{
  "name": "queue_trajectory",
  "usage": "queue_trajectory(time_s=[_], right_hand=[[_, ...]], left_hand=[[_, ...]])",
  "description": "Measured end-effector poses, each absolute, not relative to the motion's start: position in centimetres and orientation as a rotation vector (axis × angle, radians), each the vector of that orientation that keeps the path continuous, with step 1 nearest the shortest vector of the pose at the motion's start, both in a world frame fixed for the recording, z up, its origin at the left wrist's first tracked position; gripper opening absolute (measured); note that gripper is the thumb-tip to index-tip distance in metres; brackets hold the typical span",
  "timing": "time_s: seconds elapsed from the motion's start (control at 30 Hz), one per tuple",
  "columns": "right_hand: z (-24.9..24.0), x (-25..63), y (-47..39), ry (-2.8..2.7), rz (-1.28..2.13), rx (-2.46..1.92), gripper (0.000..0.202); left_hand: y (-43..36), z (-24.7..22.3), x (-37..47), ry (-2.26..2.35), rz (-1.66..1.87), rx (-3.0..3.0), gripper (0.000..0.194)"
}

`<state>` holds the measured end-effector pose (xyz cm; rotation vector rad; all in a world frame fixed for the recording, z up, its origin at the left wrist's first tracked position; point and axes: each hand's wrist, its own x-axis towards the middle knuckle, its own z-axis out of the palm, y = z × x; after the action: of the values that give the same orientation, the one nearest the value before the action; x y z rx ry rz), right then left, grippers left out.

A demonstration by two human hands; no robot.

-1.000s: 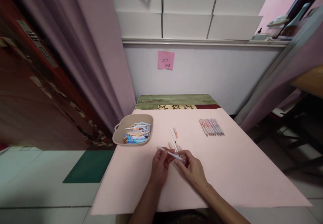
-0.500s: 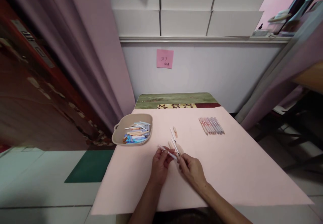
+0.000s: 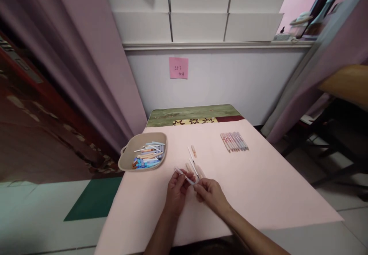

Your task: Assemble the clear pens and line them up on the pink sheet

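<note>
My left hand (image 3: pixel 177 189) is closed around a slim pale pen (image 3: pixel 180 171), which slants down to the right. My right hand (image 3: pixel 212 193) pinches the lower right end of that same pen. Just beyond my hands lie white refills (image 3: pixel 192 162) with dark tips and pale pen parts (image 3: pixel 200 171), partly hidden by my fingers. A short beige pen part (image 3: pixel 193 151) rests farther back. To the left is a beige basket (image 3: pixel 128 153) holding several blue, white and orange pen pieces (image 3: pixel 149 155).
Several pens (image 3: pixel 234 142) lie side by side in a row at the right on the pink-covered table (image 3: pixel 264 193). The table's green patterned back end (image 3: pixel 186 112) meets the wall. A pink note (image 3: pixel 178 67) is on the wall. Dark furniture stands at the right.
The view has turned slightly to the right, so everything appears farther left. My right hand's fingers have come in closer around the end of the pen.
</note>
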<state>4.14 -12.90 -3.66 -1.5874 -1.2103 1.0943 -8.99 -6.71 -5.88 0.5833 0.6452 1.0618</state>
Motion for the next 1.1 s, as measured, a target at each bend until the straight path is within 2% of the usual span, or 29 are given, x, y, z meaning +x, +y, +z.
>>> queue_trajectory(time_s=[0.1,0.3,0.47,0.63,0.7,0.83,0.93,1.1], right_hand=[[-4.5,4.5,-12.6,-1.059,1.337,-1.452,0.035],[-3.8,6.1,-13.0,-1.342,0.78,-1.715,0.016],[-3.3,7.4,-13.5,-1.416,0.78,-1.716,0.014],[-4.1,13.2,-12.5,-1.276,0.745,-1.653,0.024],[-4.2,17.7,-11.3,-1.148,0.565,-1.764,0.029],[-4.0,27.0,-8.7,-0.774,0.138,-2.266,0.038],[-4.3,30.9,-7.3,-0.699,0.097,-2.375,0.036],[-5.9,31.9,-6.6,-0.709,0.102,-2.465,0.03]], left_hand=[[-6.7,-5.6,-9.0,0.681,1.041,0.615,0.022],[-6.7,-5.9,-8.5,0.734,1.009,0.748,0.022],[-6.7,-5.9,-8.0,0.806,0.975,0.825,0.035],[-6.6,-5.6,-8.0,0.814,1.048,0.798,0.04],[-6.5,-5.7,-8.1,0.812,1.087,0.765,0.039],[-6.3,-5.9,-8.1,0.819,1.127,0.753,0.035],[-6.3,-5.8,-8.0,0.835,1.145,0.75,0.034],[-6.6,-5.7,-7.9,0.85,1.201,0.764,0.033]])
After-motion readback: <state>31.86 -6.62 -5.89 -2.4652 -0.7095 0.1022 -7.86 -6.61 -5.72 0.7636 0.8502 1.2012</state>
